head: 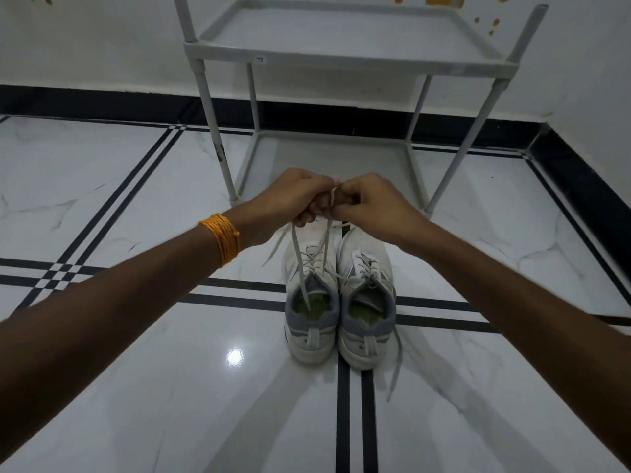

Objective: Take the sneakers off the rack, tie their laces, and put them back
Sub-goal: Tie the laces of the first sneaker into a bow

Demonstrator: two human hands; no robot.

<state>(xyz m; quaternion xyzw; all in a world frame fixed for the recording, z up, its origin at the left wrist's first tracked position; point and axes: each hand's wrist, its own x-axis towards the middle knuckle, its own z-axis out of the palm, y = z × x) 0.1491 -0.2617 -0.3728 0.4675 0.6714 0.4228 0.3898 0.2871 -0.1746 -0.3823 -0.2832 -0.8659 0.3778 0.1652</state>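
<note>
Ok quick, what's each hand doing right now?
Left hand: closed, pinching the laces of the left sneaker.
Right hand: closed, pinching the same laces.

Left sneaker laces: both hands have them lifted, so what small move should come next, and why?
Probably cross the two ends and pull the first knot down. Both the left hand and right hand pinch the left sneaker laces above it, with no knot visible yet.
</note>
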